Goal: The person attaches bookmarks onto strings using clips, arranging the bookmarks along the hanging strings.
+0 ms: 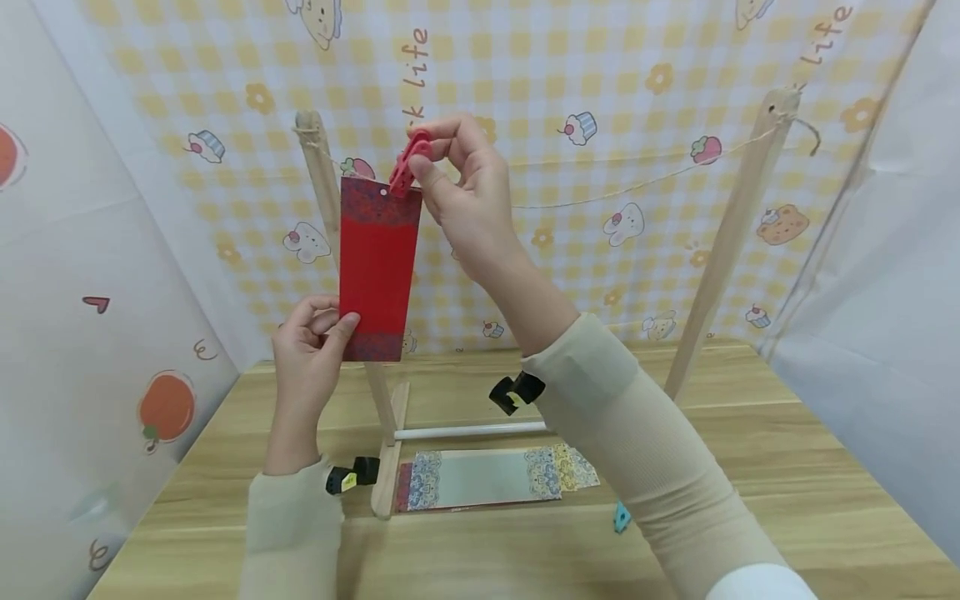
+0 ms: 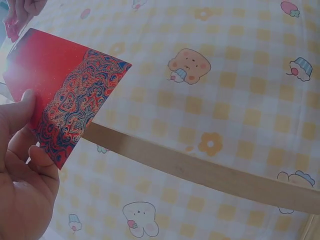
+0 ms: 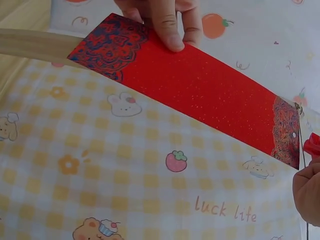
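Observation:
A red card [image 1: 379,271] with patterned dark ends and a small hole near its top hangs upright by the left part of a twine line [image 1: 600,198]. My left hand [image 1: 306,362] pinches its lower left edge between thumb and fingers, the thumb [image 2: 22,107] on the front face. At the card's top edge my right hand [image 1: 474,196] pinches a red clothespin [image 1: 409,164] between thumb and index finger. The clothespin's tip overlaps the card's top right part. Whether its jaws clamp the card and twine, I cannot tell. In the right wrist view the card [image 3: 195,95] reaches the twine.
Two wooden posts, left [image 1: 321,167] and right [image 1: 723,242], carry the twine. A white rod [image 1: 472,430] runs low between them. Several patterned cards [image 1: 483,477] lie stacked on the wooden table [image 1: 315,550]. A blue clothespin [image 1: 622,517] lies by my right forearm.

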Tool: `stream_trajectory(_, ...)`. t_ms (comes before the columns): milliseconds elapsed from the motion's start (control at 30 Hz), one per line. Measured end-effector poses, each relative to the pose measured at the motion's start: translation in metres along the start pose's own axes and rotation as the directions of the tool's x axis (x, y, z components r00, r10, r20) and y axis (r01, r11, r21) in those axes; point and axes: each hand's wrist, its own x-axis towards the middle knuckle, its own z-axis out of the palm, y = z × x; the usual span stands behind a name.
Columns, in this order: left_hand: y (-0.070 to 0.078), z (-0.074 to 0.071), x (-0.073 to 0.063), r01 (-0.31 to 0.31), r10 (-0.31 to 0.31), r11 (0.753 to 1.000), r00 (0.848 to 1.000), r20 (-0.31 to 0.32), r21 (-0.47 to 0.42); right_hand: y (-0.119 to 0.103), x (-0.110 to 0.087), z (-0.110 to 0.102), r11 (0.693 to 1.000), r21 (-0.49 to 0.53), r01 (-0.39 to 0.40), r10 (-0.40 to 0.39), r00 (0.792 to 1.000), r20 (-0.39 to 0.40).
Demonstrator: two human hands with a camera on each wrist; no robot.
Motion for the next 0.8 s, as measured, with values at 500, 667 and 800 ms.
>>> stream_trajectory(500,-0.005,0.001,0.000,-0.040,0.039,0.998,0.999,-0.003,-0.043,-0.004,0.014,0.008,0.990,-0.133,-0.052,0.059,0.997,0.049)
stream_trajectory(667,-0.005,0.002,-0.002,-0.012,0.012,0.999,1.000,0.007,-0.052,-0.006,0.021,0.008,0.981,-0.170,-0.094,0.111,0.989,0.094)
stream_trajectory(800,-0.004,0.003,-0.004,-0.002,0.003,0.999,1.000,0.012,-0.054,-0.007,0.024,0.009,0.969,-0.211,-0.125,0.149,0.984,0.100)
